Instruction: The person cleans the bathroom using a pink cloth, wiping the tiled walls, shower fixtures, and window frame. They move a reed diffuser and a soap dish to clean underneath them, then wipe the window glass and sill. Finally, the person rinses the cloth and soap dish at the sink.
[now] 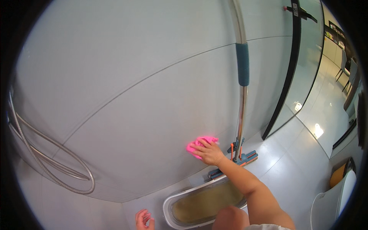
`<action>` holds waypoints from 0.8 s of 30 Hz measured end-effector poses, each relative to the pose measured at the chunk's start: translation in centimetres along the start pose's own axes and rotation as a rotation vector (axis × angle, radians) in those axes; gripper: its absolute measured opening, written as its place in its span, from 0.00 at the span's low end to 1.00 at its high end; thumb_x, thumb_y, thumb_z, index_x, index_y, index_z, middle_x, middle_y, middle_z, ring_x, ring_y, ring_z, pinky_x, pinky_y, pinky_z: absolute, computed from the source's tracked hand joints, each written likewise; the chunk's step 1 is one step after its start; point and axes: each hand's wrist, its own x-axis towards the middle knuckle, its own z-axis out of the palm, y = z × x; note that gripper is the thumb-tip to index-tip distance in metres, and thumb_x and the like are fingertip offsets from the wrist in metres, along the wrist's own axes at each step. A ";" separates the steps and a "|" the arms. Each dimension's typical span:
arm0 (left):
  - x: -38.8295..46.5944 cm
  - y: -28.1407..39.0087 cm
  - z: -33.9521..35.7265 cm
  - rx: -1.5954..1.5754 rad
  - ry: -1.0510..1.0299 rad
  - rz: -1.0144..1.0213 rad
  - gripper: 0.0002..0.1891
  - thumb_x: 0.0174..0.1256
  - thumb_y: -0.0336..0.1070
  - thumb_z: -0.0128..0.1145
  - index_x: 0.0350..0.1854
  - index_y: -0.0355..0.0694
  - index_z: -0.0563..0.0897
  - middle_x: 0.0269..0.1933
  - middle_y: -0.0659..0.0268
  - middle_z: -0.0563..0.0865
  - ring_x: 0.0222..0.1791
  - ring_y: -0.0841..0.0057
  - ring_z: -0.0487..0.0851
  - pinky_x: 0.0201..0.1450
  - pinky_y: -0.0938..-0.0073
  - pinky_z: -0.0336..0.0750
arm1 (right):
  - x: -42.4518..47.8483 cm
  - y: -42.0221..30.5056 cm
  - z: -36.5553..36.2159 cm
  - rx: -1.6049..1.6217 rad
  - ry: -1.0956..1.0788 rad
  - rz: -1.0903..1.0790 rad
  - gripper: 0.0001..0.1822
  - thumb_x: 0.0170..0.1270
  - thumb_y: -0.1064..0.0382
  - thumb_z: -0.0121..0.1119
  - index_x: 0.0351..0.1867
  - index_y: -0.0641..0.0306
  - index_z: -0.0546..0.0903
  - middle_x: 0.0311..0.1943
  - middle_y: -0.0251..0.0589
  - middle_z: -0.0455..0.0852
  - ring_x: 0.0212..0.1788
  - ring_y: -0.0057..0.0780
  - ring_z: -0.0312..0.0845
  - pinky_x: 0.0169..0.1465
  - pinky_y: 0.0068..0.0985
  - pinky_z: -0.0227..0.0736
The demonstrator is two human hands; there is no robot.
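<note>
My right hand (211, 153) presses a bright pink cloth (201, 145) flat against the light grey tiled wall (149, 123), low down near the floor. The fingers are spread over the bunched cloth, which hides part of it. At the bottom edge, my left hand (143, 220) hangs with curled fingers apart and nothing in it. Between my hands and below the wall stands a long white bucket (168, 210) of murky, brownish water (201, 204). My right forearm and a knee cover its right end.
A mop (242, 115) with a blue grip leans on the wall, its head on the floor behind the bucket. Metal shower hoses (72, 184) loop at left. A black-framed glass door (304, 72) stands at right, near a white bin-like container (327, 204).
</note>
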 end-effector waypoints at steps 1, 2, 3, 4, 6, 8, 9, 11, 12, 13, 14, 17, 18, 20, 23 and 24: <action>0.0 0.4 0.0 0.014 -0.002 0.002 0.25 0.66 0.24 0.56 0.66 0.40 0.70 0.59 0.58 0.77 0.59 0.70 0.77 0.60 0.70 0.73 | 2.5 -0.1 -1.6 0.007 0.109 0.055 0.26 0.60 0.57 0.59 0.63 0.42 0.77 0.66 0.29 0.71 0.67 0.42 0.63 0.65 0.47 0.60; 0.1 0.9 0.1 0.021 -0.009 0.006 0.24 0.66 0.24 0.57 0.65 0.40 0.71 0.58 0.58 0.78 0.59 0.70 0.77 0.60 0.70 0.74 | 6.8 0.2 -4.8 0.007 0.214 0.108 0.27 0.60 0.57 0.59 0.63 0.42 0.76 0.66 0.30 0.72 0.67 0.43 0.63 0.66 0.46 0.58; 0.0 1.4 0.2 0.028 -0.014 0.004 0.24 0.66 0.24 0.57 0.65 0.39 0.71 0.58 0.58 0.78 0.59 0.70 0.77 0.60 0.71 0.74 | 11.4 0.6 -8.6 -0.036 0.320 0.125 0.28 0.60 0.57 0.58 0.65 0.42 0.74 0.66 0.32 0.72 0.67 0.44 0.63 0.69 0.46 0.55; -0.2 2.0 0.2 0.036 -0.007 0.007 0.23 0.66 0.24 0.57 0.64 0.39 0.72 0.58 0.58 0.78 0.58 0.71 0.78 0.60 0.71 0.74 | 16.7 1.1 -12.3 -0.054 0.483 0.132 0.29 0.61 0.58 0.57 0.67 0.43 0.73 0.66 0.34 0.71 0.68 0.46 0.62 0.70 0.48 0.52; -0.4 3.4 0.2 0.056 0.005 0.001 0.22 0.66 0.25 0.58 0.63 0.39 0.73 0.57 0.59 0.79 0.56 0.72 0.79 0.59 0.73 0.75 | 26.5 2.6 -20.9 -0.023 0.811 0.050 0.25 0.64 0.58 0.54 0.65 0.50 0.74 0.66 0.37 0.72 0.69 0.49 0.60 0.70 0.49 0.53; 0.6 4.5 1.0 0.103 -0.042 0.006 0.21 0.66 0.25 0.59 0.61 0.38 0.74 0.57 0.59 0.79 0.56 0.72 0.79 0.59 0.73 0.75 | 34.3 6.9 -29.0 -0.053 1.061 0.017 0.22 0.65 0.55 0.53 0.60 0.53 0.77 0.67 0.41 0.70 0.69 0.52 0.58 0.70 0.52 0.52; 1.6 4.9 1.7 0.118 -0.082 0.022 0.20 0.67 0.26 0.59 0.61 0.37 0.75 0.57 0.59 0.80 0.56 0.73 0.79 0.59 0.73 0.75 | 35.7 8.0 -33.3 -0.085 1.092 0.133 0.24 0.71 0.52 0.43 0.66 0.54 0.71 0.70 0.43 0.66 0.73 0.49 0.53 0.73 0.47 0.47; 2.3 5.4 2.5 0.101 -0.103 0.130 0.19 0.67 0.27 0.59 0.60 0.37 0.75 0.57 0.59 0.80 0.56 0.73 0.79 0.59 0.73 0.75 | 35.6 9.0 -34.4 -0.076 1.174 0.264 0.25 0.72 0.51 0.40 0.67 0.54 0.70 0.71 0.43 0.65 0.74 0.49 0.52 0.75 0.46 0.45; 2.6 5.5 2.7 0.089 -0.105 0.180 0.19 0.67 0.27 0.59 0.59 0.37 0.75 0.57 0.59 0.80 0.56 0.73 0.79 0.60 0.73 0.74 | 34.8 8.8 -32.4 -0.050 1.229 0.265 0.24 0.68 0.52 0.48 0.64 0.53 0.73 0.68 0.42 0.68 0.72 0.52 0.54 0.73 0.49 0.48; 2.9 5.5 2.8 0.101 -0.109 0.211 0.18 0.67 0.28 0.59 0.59 0.36 0.75 0.57 0.59 0.80 0.55 0.73 0.79 0.59 0.73 0.74 | 33.9 8.4 -30.2 -0.023 1.288 0.255 0.22 0.64 0.54 0.56 0.60 0.53 0.77 0.66 0.41 0.71 0.69 0.55 0.56 0.70 0.53 0.51; 2.3 4.8 2.2 0.119 -0.098 0.226 0.18 0.68 0.28 0.59 0.59 0.36 0.76 0.57 0.60 0.80 0.55 0.73 0.79 0.59 0.73 0.74 | 31.5 7.4 -26.6 -0.004 1.216 0.356 0.24 0.66 0.52 0.55 0.64 0.47 0.75 0.70 0.42 0.66 0.72 0.57 0.52 0.73 0.51 0.47; 0.3 2.1 1.0 0.113 -0.130 0.165 0.18 0.68 0.28 0.59 0.59 0.36 0.75 0.56 0.60 0.80 0.55 0.74 0.79 0.59 0.73 0.75 | 22.6 4.9 -16.2 0.078 0.987 0.647 0.29 0.68 0.55 0.54 0.71 0.46 0.67 0.77 0.44 0.53 0.77 0.57 0.43 0.75 0.52 0.43; -0.1 1.6 0.7 0.104 -0.150 0.135 0.18 0.68 0.28 0.59 0.59 0.36 0.75 0.56 0.61 0.80 0.55 0.74 0.79 0.59 0.73 0.75 | 19.5 4.3 -12.1 0.114 0.962 0.762 0.29 0.71 0.54 0.51 0.73 0.48 0.64 0.76 0.43 0.55 0.77 0.57 0.42 0.75 0.50 0.42; -1.7 2.0 0.2 0.088 -0.156 0.041 0.18 0.69 0.28 0.58 0.59 0.35 0.75 0.56 0.61 0.80 0.55 0.74 0.79 0.59 0.73 0.74 | 12.9 3.5 -4.1 0.205 0.885 0.944 0.31 0.73 0.50 0.45 0.74 0.58 0.61 0.76 0.46 0.55 0.77 0.51 0.44 0.76 0.49 0.41; -2.1 2.5 1.4 0.045 -0.192 0.057 0.17 0.69 0.28 0.58 0.59 0.35 0.76 0.54 0.61 0.81 0.54 0.75 0.79 0.59 0.74 0.74 | 4.4 5.7 6.8 0.516 1.295 1.409 0.29 0.74 0.53 0.43 0.71 0.64 0.63 0.73 0.51 0.59 0.73 0.44 0.56 0.74 0.42 0.48; -2.4 2.4 1.0 0.038 -0.181 0.067 0.17 0.69 0.29 0.58 0.59 0.35 0.76 0.54 0.61 0.81 0.54 0.75 0.79 0.59 0.74 0.74 | 4.3 5.1 7.2 0.865 1.611 1.488 0.27 0.74 0.55 0.43 0.70 0.66 0.65 0.71 0.51 0.62 0.71 0.43 0.60 0.73 0.40 0.52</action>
